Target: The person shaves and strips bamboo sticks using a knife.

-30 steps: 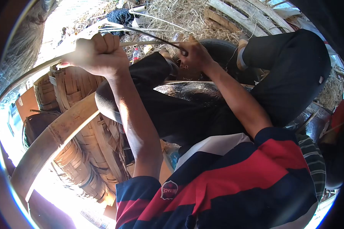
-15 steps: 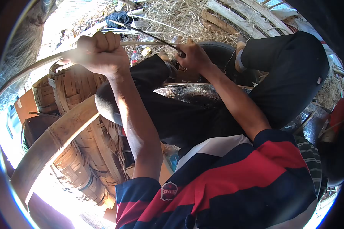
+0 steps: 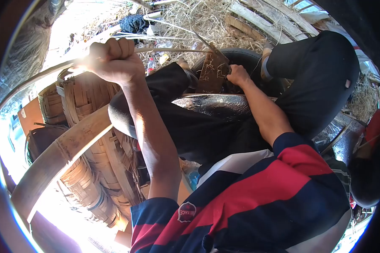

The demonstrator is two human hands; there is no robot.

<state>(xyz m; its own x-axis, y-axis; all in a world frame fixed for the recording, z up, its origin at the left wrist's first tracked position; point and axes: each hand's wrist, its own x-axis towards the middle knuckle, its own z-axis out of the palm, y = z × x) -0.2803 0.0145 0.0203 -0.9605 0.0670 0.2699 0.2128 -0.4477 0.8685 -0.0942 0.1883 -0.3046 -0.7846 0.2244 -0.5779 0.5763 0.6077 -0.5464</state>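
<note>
My left hand (image 3: 117,61) is closed in a fist around a long thin bamboo strip (image 3: 31,79). One end curves away to the left edge; the other runs right, past the fist, to the blade. My right hand (image 3: 239,76) grips the handle of a knife (image 3: 216,52), its dark blade pointing up and left. The blade lies at the strip's right end; whether they touch I cannot tell. Below the blade a brown flat piece (image 3: 210,78) rests by a black tyre-like ring (image 3: 240,54).
Woven bamboo baskets (image 3: 86,99) stand at the left beside a thick bent bamboo piece (image 3: 67,147). Shavings (image 3: 207,19) cover the ground ahead, with split bamboo lengths (image 3: 266,23) at the upper right. My knees in black trousers (image 3: 325,80) are bent on both sides.
My right hand and the knife have moved right and slightly down, away from my left hand. My left hand stays nearly in place on the strip.
</note>
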